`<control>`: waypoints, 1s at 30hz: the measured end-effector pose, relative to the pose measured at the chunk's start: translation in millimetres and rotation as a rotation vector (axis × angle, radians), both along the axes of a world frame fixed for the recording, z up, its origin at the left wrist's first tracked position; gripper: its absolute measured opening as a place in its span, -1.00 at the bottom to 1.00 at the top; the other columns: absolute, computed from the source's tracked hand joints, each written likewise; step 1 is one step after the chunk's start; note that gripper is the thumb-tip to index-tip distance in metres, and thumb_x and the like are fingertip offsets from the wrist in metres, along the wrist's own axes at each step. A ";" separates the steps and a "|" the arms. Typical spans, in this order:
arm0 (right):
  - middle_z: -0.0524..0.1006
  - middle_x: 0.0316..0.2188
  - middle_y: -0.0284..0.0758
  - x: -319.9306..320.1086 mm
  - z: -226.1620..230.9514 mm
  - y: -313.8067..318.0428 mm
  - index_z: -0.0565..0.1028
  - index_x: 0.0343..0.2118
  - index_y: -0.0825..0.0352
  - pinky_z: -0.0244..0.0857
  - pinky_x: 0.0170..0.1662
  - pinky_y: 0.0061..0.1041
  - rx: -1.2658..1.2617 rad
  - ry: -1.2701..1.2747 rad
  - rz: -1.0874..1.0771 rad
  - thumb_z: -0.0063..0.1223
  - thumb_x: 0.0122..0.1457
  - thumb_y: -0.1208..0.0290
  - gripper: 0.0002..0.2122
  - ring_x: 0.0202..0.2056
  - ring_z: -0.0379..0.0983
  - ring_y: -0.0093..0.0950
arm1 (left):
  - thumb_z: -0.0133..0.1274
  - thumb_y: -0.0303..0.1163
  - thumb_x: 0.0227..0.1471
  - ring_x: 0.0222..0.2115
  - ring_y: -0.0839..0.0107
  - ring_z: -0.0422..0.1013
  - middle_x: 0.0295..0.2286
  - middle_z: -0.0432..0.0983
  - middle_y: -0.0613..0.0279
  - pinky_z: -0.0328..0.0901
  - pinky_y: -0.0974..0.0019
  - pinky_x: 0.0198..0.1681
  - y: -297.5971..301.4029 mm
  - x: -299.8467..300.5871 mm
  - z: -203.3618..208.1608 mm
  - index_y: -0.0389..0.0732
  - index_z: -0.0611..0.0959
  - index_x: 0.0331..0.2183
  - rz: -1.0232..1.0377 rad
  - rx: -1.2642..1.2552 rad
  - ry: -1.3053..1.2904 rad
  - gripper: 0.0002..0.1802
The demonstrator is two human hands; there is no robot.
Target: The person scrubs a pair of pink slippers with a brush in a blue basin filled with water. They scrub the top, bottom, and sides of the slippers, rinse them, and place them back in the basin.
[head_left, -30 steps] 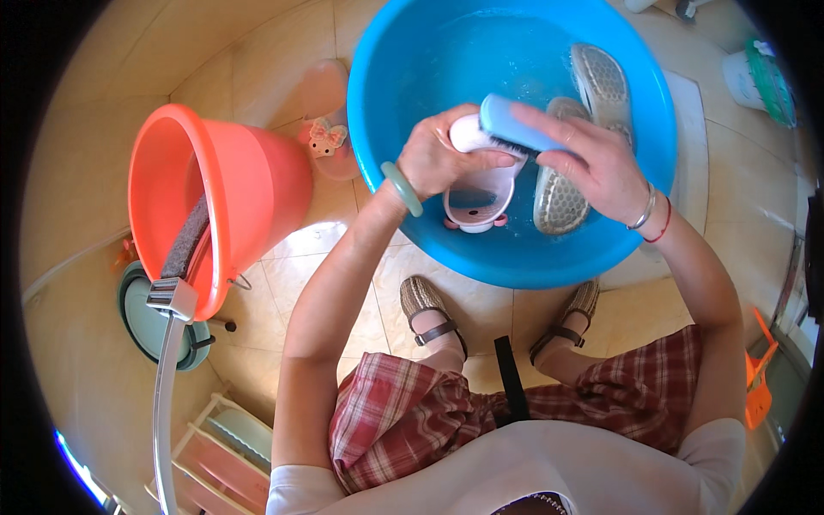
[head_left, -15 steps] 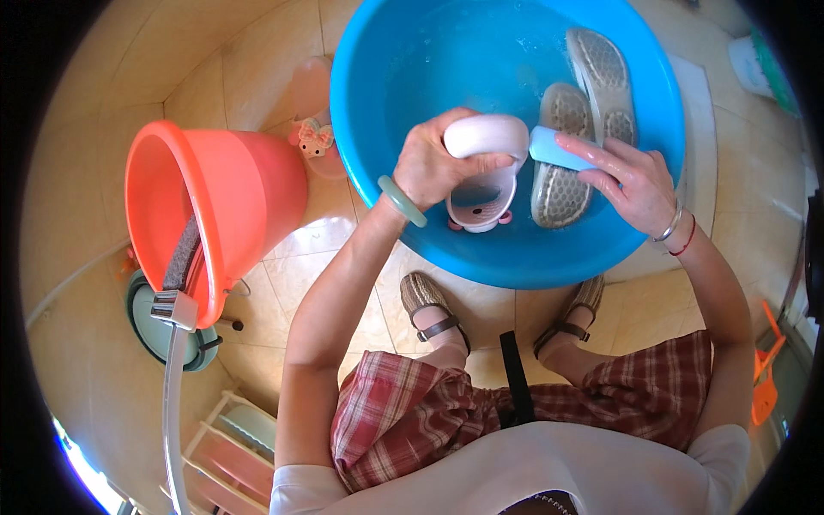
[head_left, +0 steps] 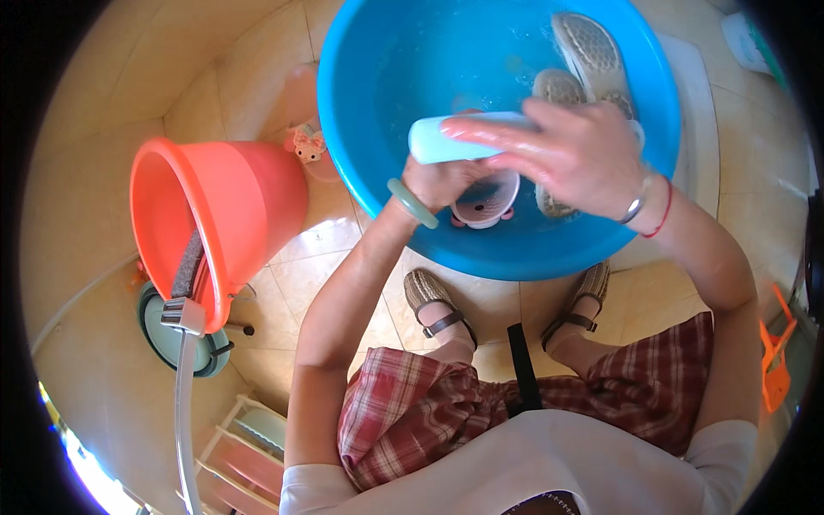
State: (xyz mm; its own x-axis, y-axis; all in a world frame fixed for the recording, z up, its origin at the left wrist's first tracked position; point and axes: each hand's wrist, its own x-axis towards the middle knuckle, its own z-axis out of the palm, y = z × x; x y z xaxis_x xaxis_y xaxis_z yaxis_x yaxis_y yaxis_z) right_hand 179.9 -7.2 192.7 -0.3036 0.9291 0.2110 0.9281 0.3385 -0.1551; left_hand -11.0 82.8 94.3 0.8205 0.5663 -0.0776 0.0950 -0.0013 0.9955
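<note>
My left hand point(head_left: 433, 182) is closed on a white slipper point(head_left: 487, 206) with small pink ears at its toe. Much of the slipper is hidden by my hands. Over it, my right hand point(head_left: 584, 154) grips a light blue brush point(head_left: 468, 137) from above, its smooth back showing and its underside out of sight. Both hands are above the large blue basin point(head_left: 463, 264), which has water in it. Beside my right hand lies a pair of pale shoes, one shoe point(head_left: 592, 56) with its patterned sole up, the other shoe point(head_left: 556, 87) partly covered.
To the left a tilted coral bucket point(head_left: 257, 193) has a grey-headed mop point(head_left: 184, 318) leaning in it. A pink slipper point(head_left: 309, 144) with a cartoon figure sits by the basin's left rim. My feet point(head_left: 438, 313) stand near the basin. An orange tool point(head_left: 777, 365) is at far right.
My right hand has moved left with the brush, from over the shoes to over the white slipper. The slipper is now lower and more covered.
</note>
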 end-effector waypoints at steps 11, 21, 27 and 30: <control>0.25 -0.69 -0.43 7.6 -14.3 -2.6 0.39 0.14 -0.27 0.20 -0.66 -0.57 0.014 0.062 -0.060 0.08 0.12 0.12 -0.54 -0.72 0.28 -0.52 | 0.37 -0.43 -0.14 -0.28 0.49 0.51 -0.31 0.60 0.25 0.45 0.36 -0.21 13.1 -3.0 6.4 -0.25 0.58 -0.16 0.089 -0.126 0.030 -0.55; 0.35 -0.63 -0.40 -13.5 -7.8 2.1 0.37 0.14 -0.31 0.24 -0.66 -0.60 0.060 0.000 -0.029 0.07 0.13 0.19 -0.53 -0.67 0.42 -0.55 | 0.31 -0.53 -0.10 -0.21 0.37 0.52 -0.22 0.57 0.14 0.47 0.31 -0.16 11.5 -1.1 -1.6 -0.26 0.51 -0.07 0.017 0.062 0.015 -0.49; 0.37 -0.56 -0.41 -12.7 -16.6 -2.3 0.39 0.13 -0.24 0.25 -0.65 -0.63 0.121 -0.021 -0.003 0.12 0.10 0.22 -0.52 -0.65 0.40 -0.56 | 0.31 -0.51 -0.12 -0.29 0.45 0.50 -0.31 0.59 0.22 0.43 0.35 -0.21 10.4 1.5 -3.2 -0.23 0.58 -0.17 0.057 0.024 -0.031 -0.60; 0.29 -0.60 -0.45 17.7 -35.1 -22.0 0.40 0.14 -0.24 0.23 -0.67 -0.66 0.068 0.088 -0.012 0.13 0.10 0.19 -0.52 -0.68 0.30 -0.60 | 0.34 -0.46 -0.15 -0.34 0.50 0.49 -0.36 0.61 0.26 0.41 0.37 -0.25 7.2 0.3 5.3 -0.19 0.63 -0.22 0.102 -0.046 0.036 -0.63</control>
